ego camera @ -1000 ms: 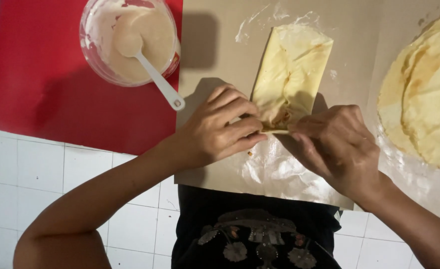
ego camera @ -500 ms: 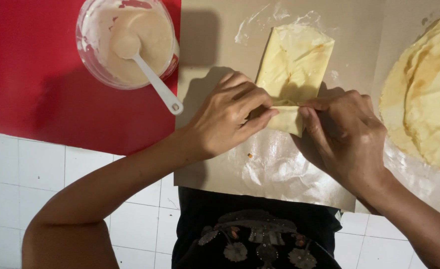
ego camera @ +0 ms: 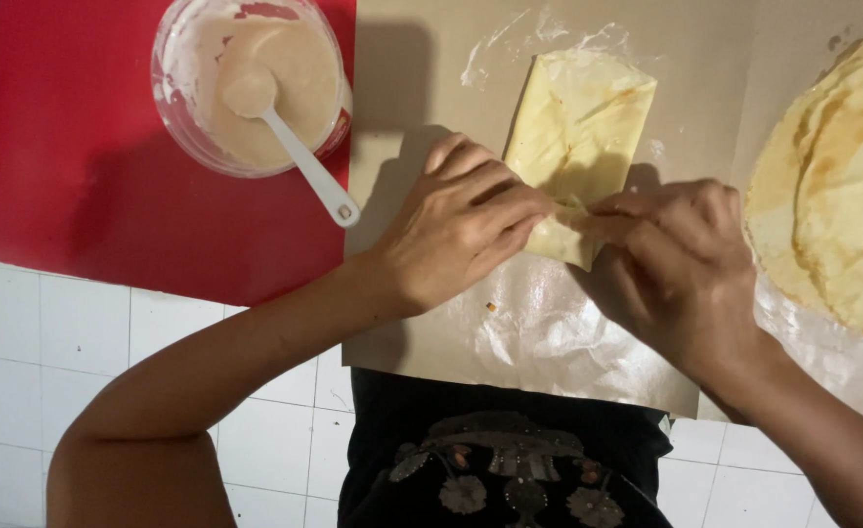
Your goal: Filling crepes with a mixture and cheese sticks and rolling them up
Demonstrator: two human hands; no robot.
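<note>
A pale yellow folded crepe wrapper (ego camera: 583,122) lies on a brown paper sheet (ego camera: 422,88). My left hand (ego camera: 461,225) and my right hand (ego camera: 676,269) meet at its near end, fingertips pinching and rolling the near edge upward. The rolled part is mostly hidden under my fingers. The far end of the wrapper lies flat with its sides folded in.
A stack of round thin crepes (ego camera: 837,186) lies at the right on the paper. A clear bowl of beige batter (ego camera: 251,83) with a white spoon (ego camera: 300,161) stands on a red mat (ego camera: 70,166) at the left. White floor tiles (ego camera: 60,352) lie below.
Both hands have rolled the wrapper's near end farther away from me, so less flat wrapper shows. The bowl and the crepe stack have not moved.
</note>
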